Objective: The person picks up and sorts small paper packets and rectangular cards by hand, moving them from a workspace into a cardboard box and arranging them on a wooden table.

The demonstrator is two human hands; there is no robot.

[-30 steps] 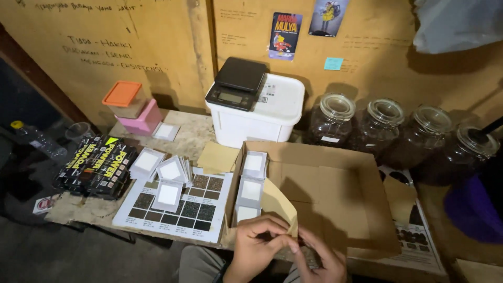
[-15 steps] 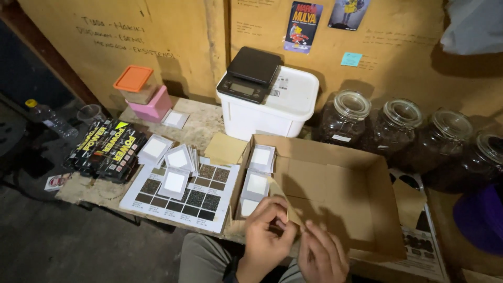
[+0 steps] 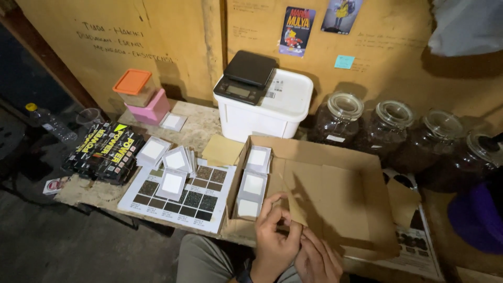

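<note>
Both hands low at box (image 3: 335,194) front edge. Left hand (image 3: 275,243) pinches a small brown flap (image 3: 294,208); right hand (image 3: 317,259) half-curled beneath, contents not visible. Advise: crease flat, clear of white packets (image 3: 253,184).

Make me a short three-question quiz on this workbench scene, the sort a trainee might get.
1. True or false: the digital scale sits on the white lidded tub.
2. How many small white boxes lie inside the cardboard box?
3. The left hand and right hand are: A) apart on the table, B) together at the box's near edge, C) on the glass jars.

Key: 1 true; 2 three; 3 B.
</note>
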